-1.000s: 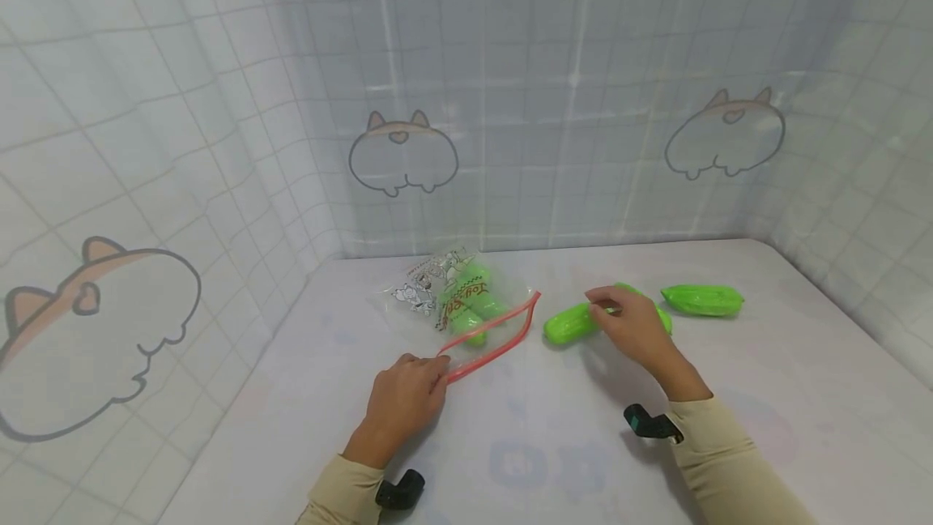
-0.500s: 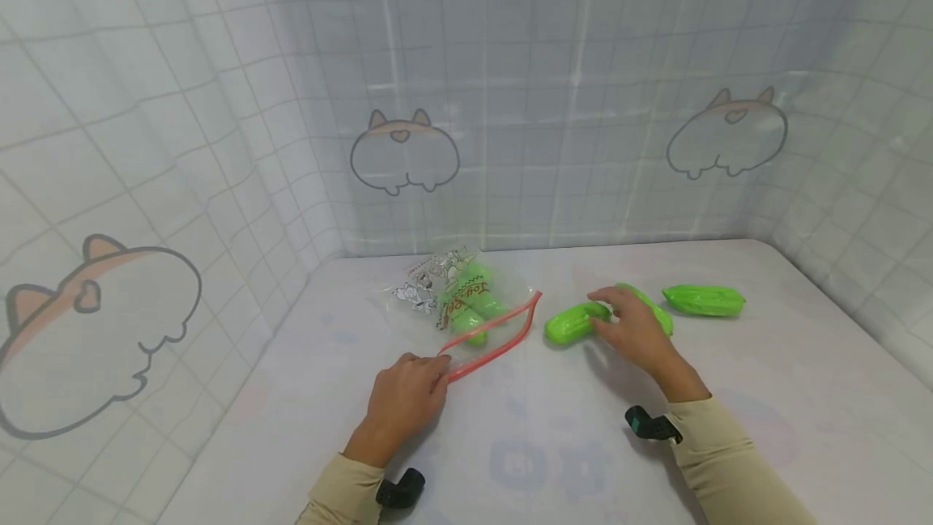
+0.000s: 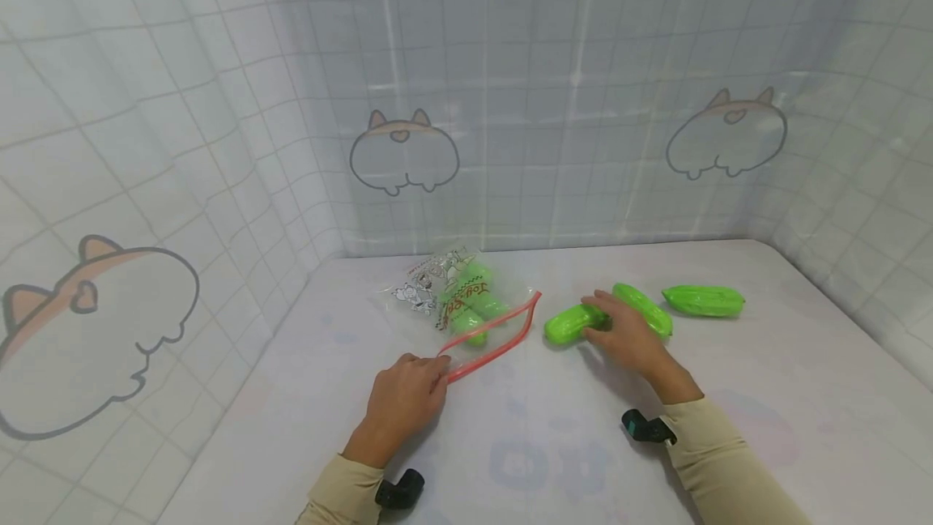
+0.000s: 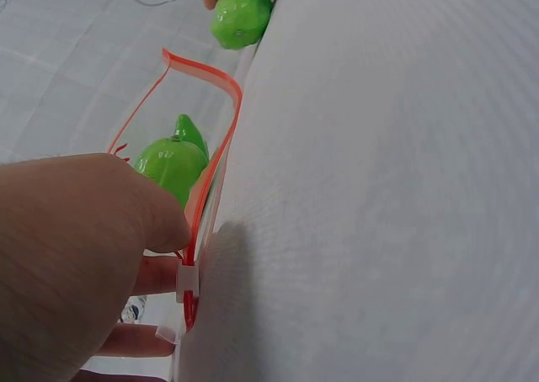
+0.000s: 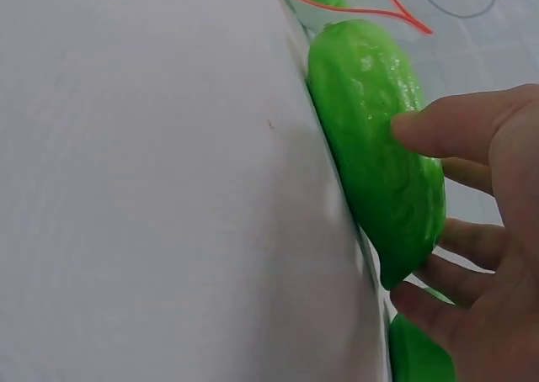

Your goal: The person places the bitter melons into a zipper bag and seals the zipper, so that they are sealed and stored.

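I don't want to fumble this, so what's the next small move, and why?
Probably lift the leftmost loose green piece toward the clear bag: the right hand grips it, the left hand holds the bag's red-edged mouth, which gapes open, and similar pieces lie inside.

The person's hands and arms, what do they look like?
The left hand and right hand are bare, without gloves. Long beige sleeves reach the wrists. A small black gadget sits at each wrist; the right one shows a tiny teal patch.
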`<state>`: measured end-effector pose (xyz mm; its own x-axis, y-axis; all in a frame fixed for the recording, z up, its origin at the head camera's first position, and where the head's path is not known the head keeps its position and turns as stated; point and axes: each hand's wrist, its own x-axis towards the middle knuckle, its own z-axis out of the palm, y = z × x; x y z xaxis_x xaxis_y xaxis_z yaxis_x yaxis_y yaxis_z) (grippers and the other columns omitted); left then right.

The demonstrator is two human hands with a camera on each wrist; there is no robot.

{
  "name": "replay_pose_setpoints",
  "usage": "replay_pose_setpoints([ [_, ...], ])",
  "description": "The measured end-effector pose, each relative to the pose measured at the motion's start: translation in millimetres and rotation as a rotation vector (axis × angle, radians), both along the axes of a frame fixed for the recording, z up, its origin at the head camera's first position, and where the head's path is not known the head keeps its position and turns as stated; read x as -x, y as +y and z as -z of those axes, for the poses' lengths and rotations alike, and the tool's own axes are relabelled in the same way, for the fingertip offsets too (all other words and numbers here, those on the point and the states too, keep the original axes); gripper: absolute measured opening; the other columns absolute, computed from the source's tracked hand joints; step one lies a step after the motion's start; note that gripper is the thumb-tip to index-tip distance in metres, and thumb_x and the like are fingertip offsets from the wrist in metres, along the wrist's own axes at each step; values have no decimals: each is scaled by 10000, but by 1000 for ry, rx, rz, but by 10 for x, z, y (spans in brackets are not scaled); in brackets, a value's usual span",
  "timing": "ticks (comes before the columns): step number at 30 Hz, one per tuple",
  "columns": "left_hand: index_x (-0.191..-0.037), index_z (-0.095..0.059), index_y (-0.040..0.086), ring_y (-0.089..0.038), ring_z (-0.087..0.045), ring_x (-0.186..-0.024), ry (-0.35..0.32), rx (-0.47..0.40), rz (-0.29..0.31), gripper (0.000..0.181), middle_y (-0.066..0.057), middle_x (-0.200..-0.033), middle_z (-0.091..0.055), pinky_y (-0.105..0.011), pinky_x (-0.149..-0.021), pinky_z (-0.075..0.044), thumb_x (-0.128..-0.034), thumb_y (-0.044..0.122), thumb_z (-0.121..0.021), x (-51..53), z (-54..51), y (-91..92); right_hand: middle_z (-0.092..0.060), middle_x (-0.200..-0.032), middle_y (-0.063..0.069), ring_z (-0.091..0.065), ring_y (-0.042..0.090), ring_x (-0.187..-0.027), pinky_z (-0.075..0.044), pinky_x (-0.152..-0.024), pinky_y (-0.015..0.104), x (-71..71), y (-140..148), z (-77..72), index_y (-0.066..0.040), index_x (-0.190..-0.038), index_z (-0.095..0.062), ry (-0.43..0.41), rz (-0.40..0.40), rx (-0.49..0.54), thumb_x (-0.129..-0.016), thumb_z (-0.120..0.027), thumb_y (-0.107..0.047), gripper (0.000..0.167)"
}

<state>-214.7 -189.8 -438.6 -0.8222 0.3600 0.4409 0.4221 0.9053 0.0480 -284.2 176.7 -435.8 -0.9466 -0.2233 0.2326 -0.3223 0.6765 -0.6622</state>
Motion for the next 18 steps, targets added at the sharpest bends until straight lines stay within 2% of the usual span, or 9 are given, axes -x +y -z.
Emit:
replay_pose_setpoints([
  [9, -1055, -761, 159, -211, -657, -767, 1, -6, 2, 204, 8, -936, -762, -351, -543, -524, -855, 164, -728, 26, 29, -11, -359, -1545, 253, -288, 462, -1430, -262, -1114, 608, -5, 21, 24, -33, -1432, -513, -67, 25, 4, -914, -714, -133, 564],
  [18, -992, -752, 160, -195, -627, -699, 40, -7, 21, 157, 21, -857, -752, -317, -497, -485, -837, 145, -731, 12, 20, -15, -557, -1382, 203, -476, 393, -1312, -390, -1040, 569, 14, 29, 66, -28, -1390, -536, -52, 62, 18, -900, -737, -127, 539],
])
